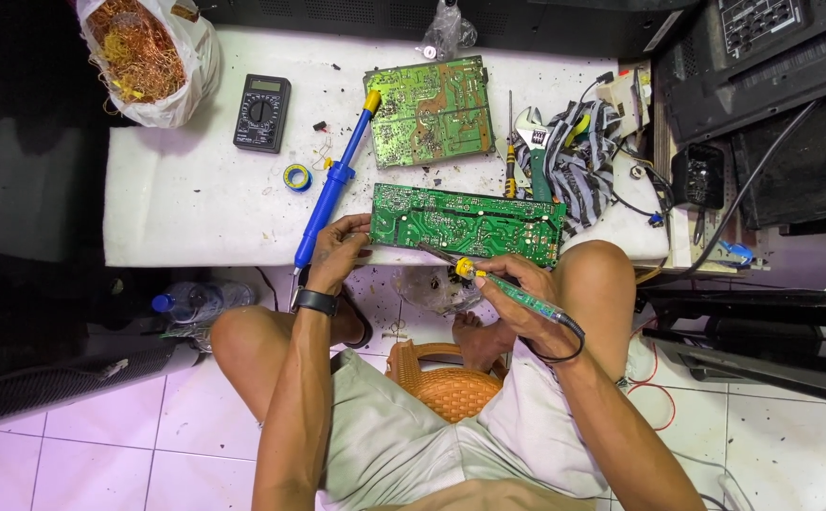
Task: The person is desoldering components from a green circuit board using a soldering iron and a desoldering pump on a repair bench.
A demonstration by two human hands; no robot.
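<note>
Soldering: long green circuit board (467, 223) lies solder side up at the near edge of the white table (186, 189), close to the person's knees.
Right hand (517, 298): fingers closed around a soldering iron (512, 289), pen-style, tip angled onto the board's near edge.
Left hand (339, 248): pinching the board's left end, likely to steady it; a blue desoldering pump (332, 185) lies just beside it.
Behind: second green board (429, 111), within reach.
Left of that: black multimeter (262, 113), solder roll (297, 177).
Right: adjustable wrench (530, 132) on a striped cloth (578, 161).
Corner: bag of copper wire (146, 57), well apart.
</note>
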